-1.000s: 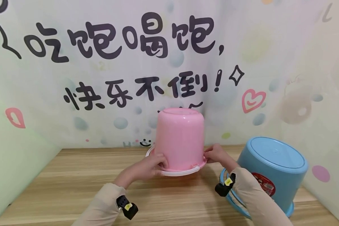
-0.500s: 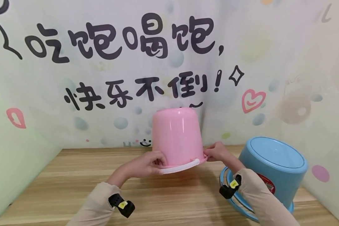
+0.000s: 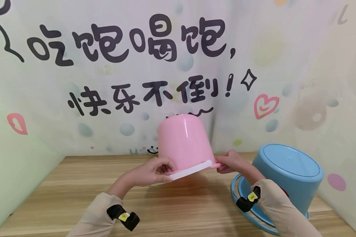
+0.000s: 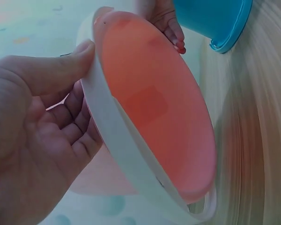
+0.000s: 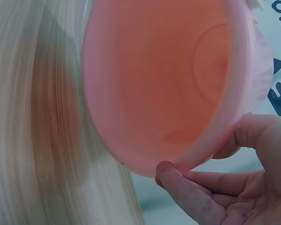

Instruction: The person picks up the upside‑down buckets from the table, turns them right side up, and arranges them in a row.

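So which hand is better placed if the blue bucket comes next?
Probably the right hand: it is nearer the blue bucket, with its sleeve in front. The left hand is farther; both grip the pink bucket.

Six o'clock of head-view centre, a pink round plastic bucket (image 3: 184, 141) with a curved white plastic handle (image 3: 195, 169) tilts mouth-down, base toward eleven.

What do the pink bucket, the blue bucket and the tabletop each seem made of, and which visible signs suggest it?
Pink bucket: probably glossy, slightly translucent plastic; sharp highlight, reddish shadow.
Blue bucket: likely smooth, satin plastic; even colour, moulded-looking ring on top.
Tabletop: wood or wood-look laminate, low sheen; grain streaks fit either.
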Demonstrator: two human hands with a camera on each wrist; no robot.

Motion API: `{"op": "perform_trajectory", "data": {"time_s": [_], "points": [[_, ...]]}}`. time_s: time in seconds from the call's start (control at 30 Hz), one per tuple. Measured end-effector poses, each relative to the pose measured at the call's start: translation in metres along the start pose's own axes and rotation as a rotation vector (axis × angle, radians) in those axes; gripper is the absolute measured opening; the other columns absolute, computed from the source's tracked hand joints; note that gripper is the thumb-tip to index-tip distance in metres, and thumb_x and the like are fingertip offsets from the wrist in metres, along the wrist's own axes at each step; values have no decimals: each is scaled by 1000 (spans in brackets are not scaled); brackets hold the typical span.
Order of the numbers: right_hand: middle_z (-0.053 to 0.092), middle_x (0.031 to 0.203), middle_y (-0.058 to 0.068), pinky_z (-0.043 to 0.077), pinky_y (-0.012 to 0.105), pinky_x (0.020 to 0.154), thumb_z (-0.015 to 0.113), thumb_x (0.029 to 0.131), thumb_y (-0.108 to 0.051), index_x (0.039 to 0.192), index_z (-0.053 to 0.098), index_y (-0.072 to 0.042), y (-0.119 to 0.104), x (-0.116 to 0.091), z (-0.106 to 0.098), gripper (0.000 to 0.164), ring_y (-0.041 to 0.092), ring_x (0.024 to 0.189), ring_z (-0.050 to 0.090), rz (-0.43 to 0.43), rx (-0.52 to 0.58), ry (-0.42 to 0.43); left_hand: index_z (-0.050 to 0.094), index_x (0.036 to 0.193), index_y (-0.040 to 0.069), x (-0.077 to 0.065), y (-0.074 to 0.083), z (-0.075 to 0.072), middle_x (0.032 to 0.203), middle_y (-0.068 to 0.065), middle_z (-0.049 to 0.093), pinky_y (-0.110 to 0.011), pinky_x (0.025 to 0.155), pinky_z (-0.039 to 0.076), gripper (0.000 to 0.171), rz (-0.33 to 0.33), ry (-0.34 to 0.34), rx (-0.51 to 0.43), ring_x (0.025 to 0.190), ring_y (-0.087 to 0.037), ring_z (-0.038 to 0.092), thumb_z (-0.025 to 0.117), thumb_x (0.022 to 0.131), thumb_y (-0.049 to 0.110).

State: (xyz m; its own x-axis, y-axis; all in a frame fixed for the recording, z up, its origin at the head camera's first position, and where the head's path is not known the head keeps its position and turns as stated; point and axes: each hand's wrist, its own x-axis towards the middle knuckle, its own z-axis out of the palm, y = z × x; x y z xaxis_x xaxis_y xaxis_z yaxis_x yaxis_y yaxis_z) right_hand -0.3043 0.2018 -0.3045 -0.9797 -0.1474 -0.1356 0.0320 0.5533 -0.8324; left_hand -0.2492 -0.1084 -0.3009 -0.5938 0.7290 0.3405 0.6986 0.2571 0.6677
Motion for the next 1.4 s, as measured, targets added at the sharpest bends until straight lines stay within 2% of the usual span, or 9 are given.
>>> {"op": "perform_trajectory", "data": {"time_s": [0.13,0.4,0.73,1.2,1.4], "points": [[65,70,12,54,32,64,57,87,-20,83,62,7,-2,-4,-3,28,19,61,64,-12,14,-55,58,94,4,-1,2,-2,81,2,50,-24,66,43,13,4,8,-49,75,-13,47,65,85,12],[66,71,11,54,34,66,58,85,-30,78,65,3,-4,-8,-9,34,21,65,66,-74,40,-191,56,95,-1,-3,0,-5,81,-4,51,-23,65,42,14,16,20,-208,75,-17,46,62,86,8],[67,76,15,53,36,68,58,87,-34,82,67,4,-10,-11,-15,39,23,66,66,-60,39,-171,55,96,-4,-5,5,-10,83,-9,49,-23,66,41,19,-10,57,-317,77,-18,45,61,87,12],[66,74,13,54,34,66,51,89,-30,84,67,5,-26,-3,-23,39,25,68,66,-65,31,-155,50,96,-9,-2,12,-22,84,-8,49,-23,69,42,27,-45,131,-376,78,-16,47,59,88,15],[67,78,15,54,34,67,54,88,-34,87,67,6,-32,-1,-27,42,24,68,66,-56,27,-134,49,99,-9,1,15,-24,86,-8,49,-24,71,42,28,-101,150,-435,81,-16,46,58,90,15]]}}
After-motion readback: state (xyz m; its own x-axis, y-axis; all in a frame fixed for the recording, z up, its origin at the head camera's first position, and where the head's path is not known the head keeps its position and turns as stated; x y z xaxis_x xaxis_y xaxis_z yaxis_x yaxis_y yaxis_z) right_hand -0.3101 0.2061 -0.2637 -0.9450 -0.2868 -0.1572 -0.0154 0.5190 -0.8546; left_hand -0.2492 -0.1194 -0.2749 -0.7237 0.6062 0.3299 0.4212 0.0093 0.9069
